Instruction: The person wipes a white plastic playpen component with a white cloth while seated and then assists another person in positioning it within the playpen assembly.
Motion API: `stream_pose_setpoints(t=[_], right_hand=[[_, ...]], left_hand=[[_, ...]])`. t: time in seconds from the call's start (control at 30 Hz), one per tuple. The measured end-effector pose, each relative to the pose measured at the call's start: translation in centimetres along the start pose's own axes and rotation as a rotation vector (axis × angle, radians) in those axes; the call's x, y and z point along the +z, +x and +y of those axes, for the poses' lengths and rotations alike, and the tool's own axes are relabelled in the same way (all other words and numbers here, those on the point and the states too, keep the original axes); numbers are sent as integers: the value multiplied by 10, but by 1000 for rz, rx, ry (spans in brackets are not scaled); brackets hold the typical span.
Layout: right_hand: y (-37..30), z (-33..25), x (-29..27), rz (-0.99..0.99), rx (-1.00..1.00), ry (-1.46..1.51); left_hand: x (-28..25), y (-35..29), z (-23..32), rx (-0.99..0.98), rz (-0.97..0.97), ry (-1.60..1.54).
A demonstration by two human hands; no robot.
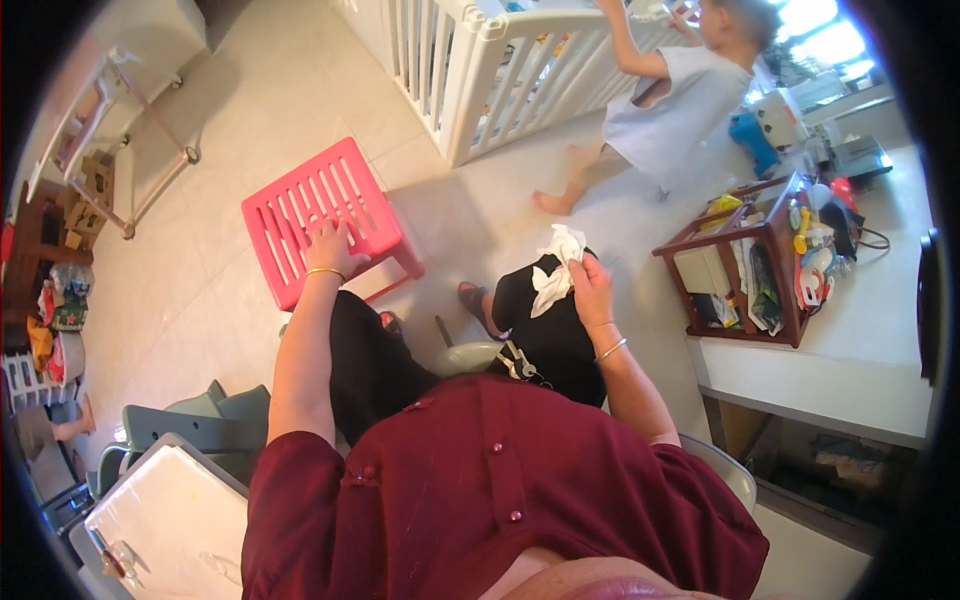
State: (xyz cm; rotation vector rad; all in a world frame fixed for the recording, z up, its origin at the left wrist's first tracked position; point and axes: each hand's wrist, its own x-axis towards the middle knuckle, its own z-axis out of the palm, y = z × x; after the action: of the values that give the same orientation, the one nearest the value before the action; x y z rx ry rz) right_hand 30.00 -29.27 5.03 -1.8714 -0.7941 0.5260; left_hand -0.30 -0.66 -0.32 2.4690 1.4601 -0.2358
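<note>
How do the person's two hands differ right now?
The left hand lies flat with fingers spread on the pink slatted stool; the right hand is curled around a crumpled white tissue. The left hand holds nothing, while the right hand grips the tissue over the knee. The left arm reaches out farther; the right arm stays nearer the body. Both wrists wear a thin bangle.

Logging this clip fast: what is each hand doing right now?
Left hand: open, resting flat on the red stool.
Right hand: closed on a crumpled white tissue.
</note>
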Motion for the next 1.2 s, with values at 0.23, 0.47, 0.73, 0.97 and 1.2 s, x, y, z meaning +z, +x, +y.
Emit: stream_pose_setpoints(t=[0.23,0.47,0.73,0.97,1.2], right_hand=[[1,4,2,45,-52,-12],[2,7,2,57,-92,-45],[1,2,4,47,-91,-43],[4,15,3,45,-85,-17],[7,17,-3,-19,72,90]], left_hand=[[-4,-3,3,-5,2,10],[-4,-3,4,-6,-5,25],[-1,-2,1,-22,-3,29],[-1,-2,1,-8,8,10],[4,5,-9,19,166,-96]])
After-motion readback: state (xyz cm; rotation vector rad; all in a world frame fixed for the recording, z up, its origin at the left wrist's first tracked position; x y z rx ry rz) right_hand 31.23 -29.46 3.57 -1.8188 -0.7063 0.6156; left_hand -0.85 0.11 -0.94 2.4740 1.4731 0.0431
